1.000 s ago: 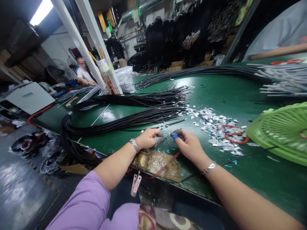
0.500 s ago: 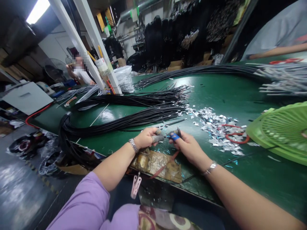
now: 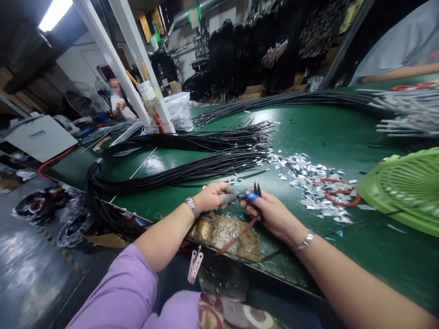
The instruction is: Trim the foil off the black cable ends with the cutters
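My left hand (image 3: 218, 195), with grey coverings on the thumb and a finger, is closed in a pinch on the dark end of a thin black cable (image 3: 239, 198). Most of that cable is hidden by the fingers. Just to its right, my right hand (image 3: 265, 208) has blue tape round the thumb and is closed on small dark scissors (image 3: 257, 189). Their pointed blades stick up past the thumb, apart from each other. A reddish-brown strap (image 3: 236, 240) runs from below my right hand to the table edge, over a taped brown pad (image 3: 224, 233).
Black cable bundles (image 3: 185, 171) lie to the left and behind. Foil scraps (image 3: 315, 189) and red-handled scissors (image 3: 343, 198) lie right of centre, beside a green fan (image 3: 401, 183). A pink clip (image 3: 195, 266) hangs at the table edge. A co-worker's sleeve (image 3: 401, 45) shows far right.
My right hand has turned a little, so the scissor blades show more plainly and stand apart. My left hand stays almost in place. The person at the back left has lowered a hand.
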A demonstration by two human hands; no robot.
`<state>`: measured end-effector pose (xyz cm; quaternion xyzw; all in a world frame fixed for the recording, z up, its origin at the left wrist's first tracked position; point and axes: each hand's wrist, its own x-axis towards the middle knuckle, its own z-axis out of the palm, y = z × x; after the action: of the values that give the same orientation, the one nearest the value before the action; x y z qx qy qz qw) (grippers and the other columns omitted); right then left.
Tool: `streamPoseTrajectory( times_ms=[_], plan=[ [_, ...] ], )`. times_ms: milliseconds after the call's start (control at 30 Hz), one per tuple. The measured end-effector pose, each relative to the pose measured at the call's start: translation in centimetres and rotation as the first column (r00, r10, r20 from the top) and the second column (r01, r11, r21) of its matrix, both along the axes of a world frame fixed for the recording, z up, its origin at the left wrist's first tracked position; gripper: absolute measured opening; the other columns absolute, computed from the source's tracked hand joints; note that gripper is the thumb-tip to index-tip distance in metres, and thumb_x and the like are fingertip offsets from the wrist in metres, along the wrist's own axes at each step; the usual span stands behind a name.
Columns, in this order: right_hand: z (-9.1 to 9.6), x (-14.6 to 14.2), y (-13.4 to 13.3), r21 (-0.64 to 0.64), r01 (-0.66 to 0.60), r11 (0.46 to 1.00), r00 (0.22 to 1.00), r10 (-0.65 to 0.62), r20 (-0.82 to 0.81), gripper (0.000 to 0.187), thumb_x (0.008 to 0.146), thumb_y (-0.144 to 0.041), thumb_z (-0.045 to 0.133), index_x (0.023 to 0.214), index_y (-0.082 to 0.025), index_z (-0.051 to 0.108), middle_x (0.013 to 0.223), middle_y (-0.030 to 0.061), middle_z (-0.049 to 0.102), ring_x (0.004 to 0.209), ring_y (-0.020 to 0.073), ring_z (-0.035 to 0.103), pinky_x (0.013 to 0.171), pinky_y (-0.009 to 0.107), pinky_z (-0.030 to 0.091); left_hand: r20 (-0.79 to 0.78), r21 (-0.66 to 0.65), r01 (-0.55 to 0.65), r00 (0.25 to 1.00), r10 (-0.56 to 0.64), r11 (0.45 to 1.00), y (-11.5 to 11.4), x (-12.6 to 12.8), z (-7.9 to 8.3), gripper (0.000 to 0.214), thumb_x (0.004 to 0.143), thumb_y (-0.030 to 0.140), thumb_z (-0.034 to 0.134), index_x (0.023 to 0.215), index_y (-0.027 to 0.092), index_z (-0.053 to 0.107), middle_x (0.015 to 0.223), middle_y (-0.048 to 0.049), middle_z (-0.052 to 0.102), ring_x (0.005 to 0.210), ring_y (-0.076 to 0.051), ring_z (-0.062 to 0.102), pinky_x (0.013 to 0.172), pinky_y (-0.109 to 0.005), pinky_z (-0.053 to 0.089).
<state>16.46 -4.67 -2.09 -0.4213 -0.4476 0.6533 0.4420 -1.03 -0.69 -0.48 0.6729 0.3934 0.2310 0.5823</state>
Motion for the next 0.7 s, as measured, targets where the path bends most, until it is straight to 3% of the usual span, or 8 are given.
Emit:
streamPoseTrajectory(
  times_ms=[167,400,600,700],
  plan=[
    [-0.13,0.03,-0.03,0.082,-0.015,0.997,0.997,0.009,0.077,0.049,0.055,-0.057,0.076,0.074,-0.020,0.051,0.053,-0.0074,0.041,0.046,0.0071,0.030,0.041,0.022,0.022,-0.015,0.012,-0.003,1.000,0.003,1.000,-0.06,0.05,-0.09,0.054,0.061,0.062,0.070,0.074,0.014,0.052,0.044,0.0064,0.047,0.035,-0.004,0.036,0.038,-0.018,0.026],
    [-0.36,0.32,0.10,0.423,-0.002,0.906,0.937,-0.146,0.316,0.033,0.069,-0.051,0.067,0.072,-0.022,0.054,0.064,-0.0005,0.053,0.059,0.0154,0.046,0.055,0.029,0.043,-0.030,0.003,-0.005,1.000,0.005,1.000,-0.13,0.01,-0.02,0.052,0.061,0.061,0.070,0.076,0.014,0.052,0.044,0.0063,0.047,0.033,-0.004,0.035,0.036,-0.018,0.024],
    [-0.58,0.59,0.14,0.478,-0.023,0.878,0.917,-0.171,0.360,0.024,0.075,-0.045,0.061,0.076,-0.022,0.057,0.068,0.0011,0.056,0.063,0.0174,0.050,0.060,0.031,0.046,-0.020,-0.006,0.023,1.000,-0.023,1.000,-0.11,-0.09,-0.08,0.053,0.062,0.062,0.068,0.077,0.014,0.051,0.046,0.0054,0.048,0.035,-0.005,0.035,0.037,-0.018,0.024],
    [-0.57,0.70,0.26,0.469,-0.065,0.881,0.909,-0.141,0.392,0.023,0.075,-0.044,0.059,0.074,-0.021,0.056,0.067,0.0007,0.057,0.062,0.0167,0.049,0.060,0.030,0.045,-0.056,0.058,0.023,0.998,-0.020,0.998,0.11,-0.16,-0.48,0.047,0.068,0.058,0.065,0.078,0.014,0.053,0.047,0.0052,0.047,0.038,-0.006,0.037,0.040,-0.019,0.027]
  ],
)
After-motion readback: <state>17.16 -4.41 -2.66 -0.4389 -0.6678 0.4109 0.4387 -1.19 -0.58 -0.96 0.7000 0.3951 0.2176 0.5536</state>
